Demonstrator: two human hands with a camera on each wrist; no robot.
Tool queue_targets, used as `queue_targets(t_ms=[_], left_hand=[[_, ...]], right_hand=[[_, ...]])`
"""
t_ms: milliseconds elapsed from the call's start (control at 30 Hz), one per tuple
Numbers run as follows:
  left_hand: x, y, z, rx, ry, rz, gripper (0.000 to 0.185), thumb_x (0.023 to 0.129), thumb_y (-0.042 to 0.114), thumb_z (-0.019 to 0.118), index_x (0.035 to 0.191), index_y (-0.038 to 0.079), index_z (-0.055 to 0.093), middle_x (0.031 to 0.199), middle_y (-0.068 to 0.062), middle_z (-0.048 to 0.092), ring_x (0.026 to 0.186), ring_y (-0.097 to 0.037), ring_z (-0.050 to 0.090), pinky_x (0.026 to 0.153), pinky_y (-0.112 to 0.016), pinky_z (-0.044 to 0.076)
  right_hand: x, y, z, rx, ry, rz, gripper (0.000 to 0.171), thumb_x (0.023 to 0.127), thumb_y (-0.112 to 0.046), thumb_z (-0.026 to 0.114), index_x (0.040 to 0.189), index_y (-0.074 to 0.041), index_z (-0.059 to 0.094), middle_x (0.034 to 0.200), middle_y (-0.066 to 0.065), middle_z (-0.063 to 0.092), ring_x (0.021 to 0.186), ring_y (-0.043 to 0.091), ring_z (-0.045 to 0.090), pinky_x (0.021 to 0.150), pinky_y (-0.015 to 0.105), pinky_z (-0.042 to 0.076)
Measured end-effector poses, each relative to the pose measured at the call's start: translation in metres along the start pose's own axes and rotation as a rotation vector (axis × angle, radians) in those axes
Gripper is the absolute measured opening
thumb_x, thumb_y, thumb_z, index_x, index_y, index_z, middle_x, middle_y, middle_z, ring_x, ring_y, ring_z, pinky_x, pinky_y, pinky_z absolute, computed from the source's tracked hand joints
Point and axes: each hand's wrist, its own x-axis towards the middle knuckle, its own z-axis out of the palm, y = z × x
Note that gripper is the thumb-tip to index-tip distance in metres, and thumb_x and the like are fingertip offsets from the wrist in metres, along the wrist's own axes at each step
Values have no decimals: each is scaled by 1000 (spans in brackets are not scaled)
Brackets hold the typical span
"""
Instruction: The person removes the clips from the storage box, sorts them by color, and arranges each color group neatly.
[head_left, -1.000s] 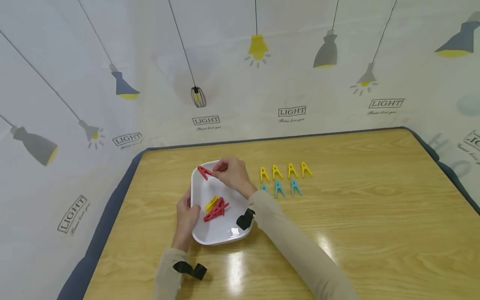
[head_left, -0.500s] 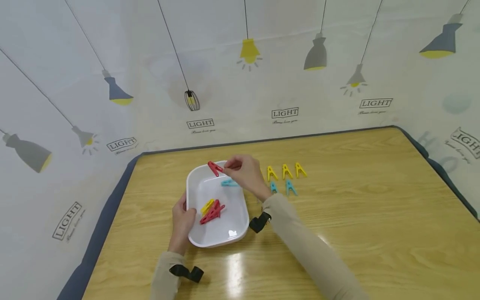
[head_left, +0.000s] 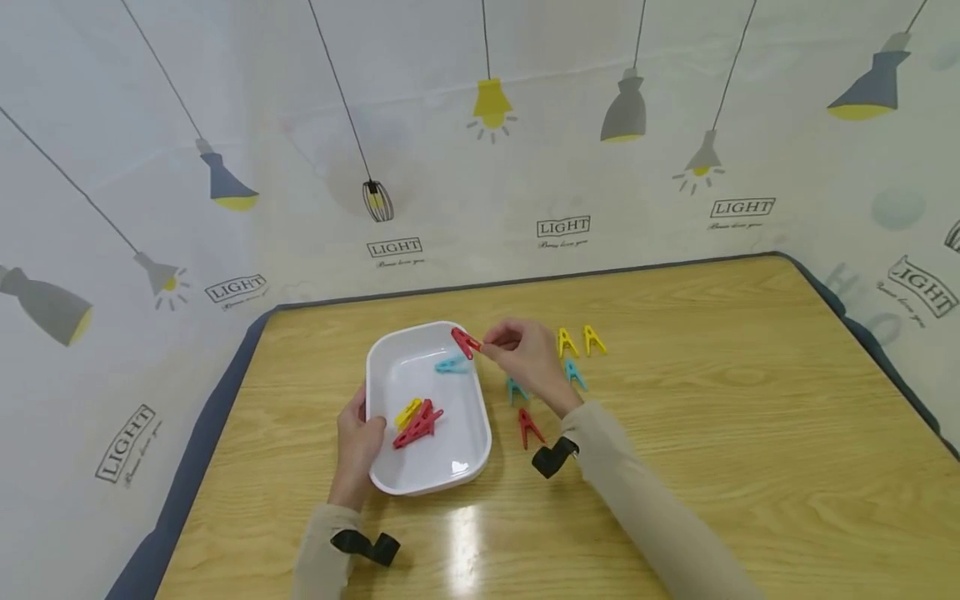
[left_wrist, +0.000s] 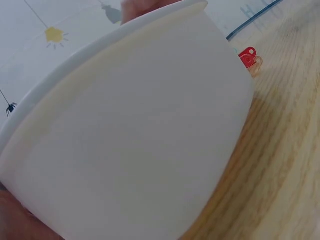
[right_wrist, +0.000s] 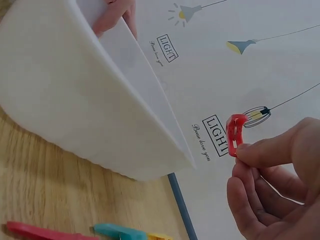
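Note:
My left hand (head_left: 358, 442) grips the left side of a white plastic basin (head_left: 450, 454), its thumb over the rim. Between thumb and fingertips, my right hand (head_left: 531, 357) pinches a red clothespin (head_left: 463, 342) at the basin's far right corner; the right wrist view shows this clothespin (right_wrist: 235, 134) held up in the air. Inside the basin lie a blue clothespin (head_left: 452, 366), a yellow one and a small heap of red clothespins (head_left: 417, 427), partly overlapping. The left wrist view is mostly filled by the basin's outer wall (left_wrist: 130, 125).
Right of the basin, two yellow clothespins (head_left: 593, 340), two blue clothespins (head_left: 574, 375) and a red clothespin (head_left: 529, 427) show on the wooden table (head_left: 712, 400). My right hand and forearm may hide others. A lamp-patterned sheet (head_left: 450, 150) hangs behind the table.
My right hand has moved right with the red clothespin, from above the basin to its far right corner. The blue clothespin inside and the red one on the table have come into view.

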Motion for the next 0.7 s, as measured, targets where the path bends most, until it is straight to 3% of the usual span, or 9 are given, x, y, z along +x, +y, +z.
queue_targets(t_ms=[333,700], left_hand=[[0,1,-4,8,6,-15,78,80,-15,36,156,-2,32,158,-26,38,144,-36,40,120,-48,35],[-1,0,-1,27,1,6,79,78,-16,37,156,-3,33,157,-27,40,143,-36,41,120,-47,35]], right_hand=[[-12,17,-16,36,35,3,7,87,-11,77,88,-5,72,90,11,76,80,18,70,74,29,59],[-29,42,-35,6,83,17,8,87,-9,77,91,-3,73,92,13,75,83,19,69,74,19,56]])
